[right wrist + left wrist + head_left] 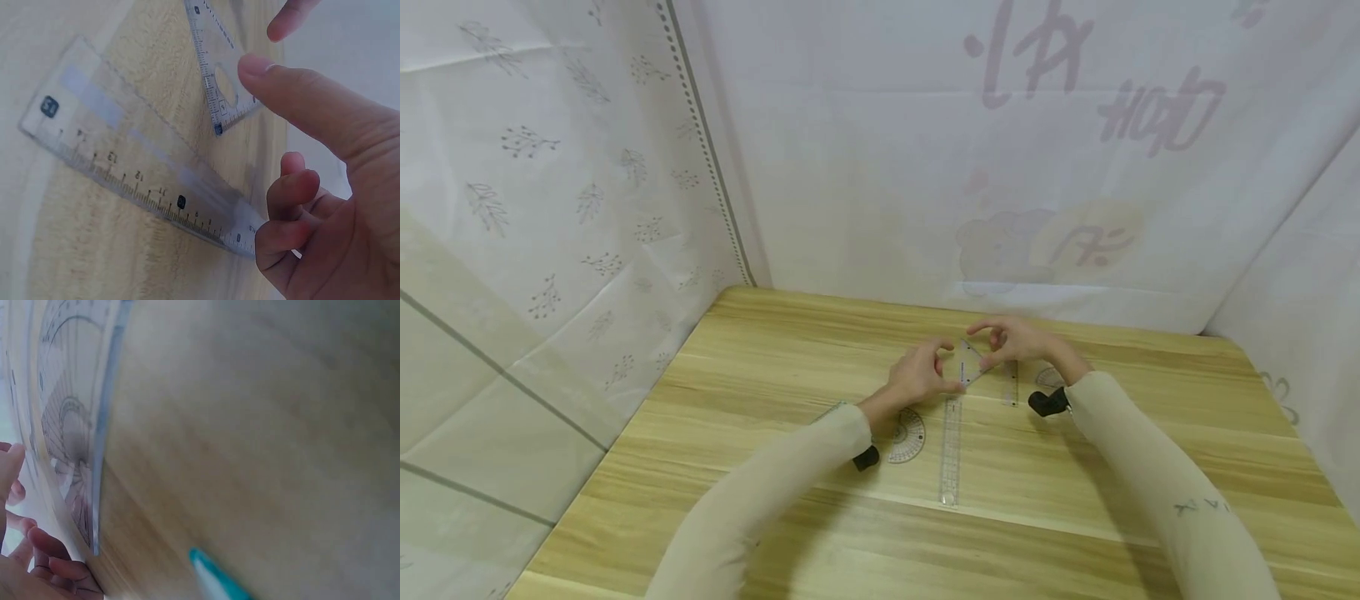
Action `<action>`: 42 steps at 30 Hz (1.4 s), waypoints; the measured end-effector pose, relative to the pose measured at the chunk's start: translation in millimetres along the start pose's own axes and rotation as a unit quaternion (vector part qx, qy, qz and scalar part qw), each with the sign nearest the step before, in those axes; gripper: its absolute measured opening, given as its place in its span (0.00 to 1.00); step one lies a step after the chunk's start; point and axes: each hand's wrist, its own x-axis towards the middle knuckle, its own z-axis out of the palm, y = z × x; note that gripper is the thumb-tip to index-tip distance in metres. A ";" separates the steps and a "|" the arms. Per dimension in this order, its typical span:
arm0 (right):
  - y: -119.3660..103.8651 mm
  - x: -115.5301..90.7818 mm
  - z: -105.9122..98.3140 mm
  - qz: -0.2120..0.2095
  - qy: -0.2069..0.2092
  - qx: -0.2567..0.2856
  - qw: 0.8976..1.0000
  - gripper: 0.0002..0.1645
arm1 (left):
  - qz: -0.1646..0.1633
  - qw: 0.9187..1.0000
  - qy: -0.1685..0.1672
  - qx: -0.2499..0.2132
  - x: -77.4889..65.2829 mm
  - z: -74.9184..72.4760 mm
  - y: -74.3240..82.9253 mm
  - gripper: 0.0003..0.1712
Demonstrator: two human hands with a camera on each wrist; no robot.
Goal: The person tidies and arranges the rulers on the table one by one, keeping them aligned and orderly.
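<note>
A clear set square (967,364) lies on the wooden table between the two hands. My left hand (917,372) is at its left side, thumb by the lower corner and index finger stretched towards the top. On the other side is my right hand (1013,340), its thumb (259,70) on the set square's edge and its index finger apart from it. The right hand's other fingers are loosely bent. Below the left hand is a clear protractor (907,437), large in the left wrist view. A short clear ruler (119,134) lies beneath the right hand.
A longer clear ruler (951,454) lies lengthwise just below the set square. A second protractor (1048,377) sits partly hidden by the right wrist. Patterned white cloth (865,192) hangs behind the table's far edge.
</note>
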 end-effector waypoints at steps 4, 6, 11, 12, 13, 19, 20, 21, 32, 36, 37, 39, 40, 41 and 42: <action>-1.1 3.5 -0.8 -0.001 -0.006 -0.008 1.000 0.41 | -0.010 1.000 0.000 0.011 2.2 1.9 0.1 0.46; -0.5 5.0 -1.2 0.003 -0.010 -0.013 1.000 0.42 | -0.017 1.000 -0.001 0.017 3.1 2.2 -0.1 0.46; 3.4 9.2 -2.0 0.015 -0.026 -0.034 0.999 0.46 | -0.016 1.000 -0.005 0.021 1.3 0.9 0.4 0.46; 4.3 10.0 -2.2 0.015 -0.029 -0.038 0.999 0.46 | -0.014 1.000 -0.005 0.020 0.9 0.7 0.5 0.45; 5.1 10.7 -2.4 0.015 -0.032 -0.041 0.999 0.47 | -0.011 1.000 -0.006 0.022 0.5 0.6 0.6 0.45; 4.3 12.1 -4.5 0.017 -0.050 -0.045 0.998 0.48 | -0.009 0.999 -0.008 0.033 -1.1 0.8 0.9 0.44; 3.4 12.0 -4.8 0.018 -0.053 -0.045 0.997 0.48 | -0.012 0.999 -0.008 0.036 -1.3 0.9 1.0 0.44; 2.2 12.1 -4.9 0.017 -0.056 -0.043 0.997 0.48 | -0.015 0.999 -0.007 0.039 -1.3 1.0 1.0 0.44; -5.5 14.7 -5.0 0.016 -0.073 -0.041 0.996 0.50 | -0.028 0.999 -0.009 0.038 -2.0 0.2 0.8 0.43; -6.6 15.7 -5.4 0.019 -0.079 -0.045 0.996 0.50 | -0.030 0.999 -0.013 0.037 -2.2 -0.7 2.4 0.42; -6.9 16.2 -5.5 0.019 -0.080 -0.046 0.996 0.50 | -0.031 0.999 -0.014 0.036 -2.1 -0.9 2.8 0.42; -7.2 17.4 -5.5 0.016 -0.083 -0.049 0.995 0.50 | -0.031 0.999 -0.016 0.034 -2.0 -1.0 3.8 0.41; -7.3 17.7 -5.5 0.016 -0.083 -0.049 0.995 0.49 | -0.031 0.999 -0.016 0.032 -1.9 -1.0 4.1 0.41; -7.2 18.1 -5.6 0.015 -0.082 -0.050 0.995 0.49 | -0.030 0.999 -0.016 0.031 -1.7 -1.0 4.3 0.41; -7.2 18.5 -5.7 0.013 -0.082 -0.050 0.995 0.49 | -0.029 0.999 -0.017 0.029 -1.8 -1.2 4.7 0.41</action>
